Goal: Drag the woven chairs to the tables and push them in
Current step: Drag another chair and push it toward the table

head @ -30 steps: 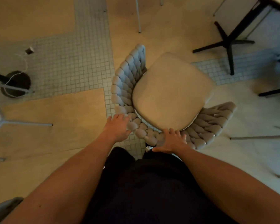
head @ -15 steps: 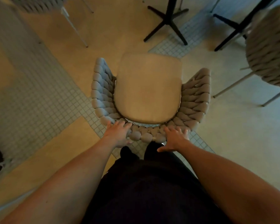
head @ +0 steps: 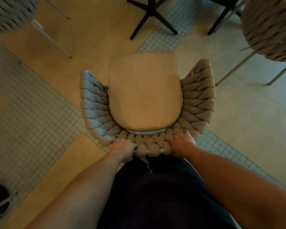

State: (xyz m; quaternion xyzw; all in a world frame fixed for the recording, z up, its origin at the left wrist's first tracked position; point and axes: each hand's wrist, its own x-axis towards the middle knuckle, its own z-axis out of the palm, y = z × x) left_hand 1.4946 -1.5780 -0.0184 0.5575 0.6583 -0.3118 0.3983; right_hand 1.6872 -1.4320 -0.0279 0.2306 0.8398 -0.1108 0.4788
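Gripping the curved back rim of a grey-beige chair woven from thick padded rope, with a tan seat cushion (head: 144, 91), both hands are closed over the weave: the left hand (head: 122, 147) wraps the rim at its left bend, and the right hand (head: 181, 142) clamps the rim toward its right bend, fingers curled over the top cords. The chair stands on the floor where a strip of small grey mosaic tiles (head: 31, 116) crosses smooth tan flooring, its open front facing a black cross-shaped desk base (head: 153, 15) just ahead, near the top edge of the view. The desk top itself is out of sight, so how far the seat must travel under it cannot be told. A second woven chair with thin metal legs (head: 269, 28) stands close on the right, and a third chair of the same weave (head: 10, 12) sits at the upper left. Judging from this layout, the push-in is about to start, and the main risks are the chair's front legs striking the spread feet of the black base, the right armrest brushing the neighbouring chair, or the legs catching on tile grout lines and jolting the frame askew if the two hands push unevenly.
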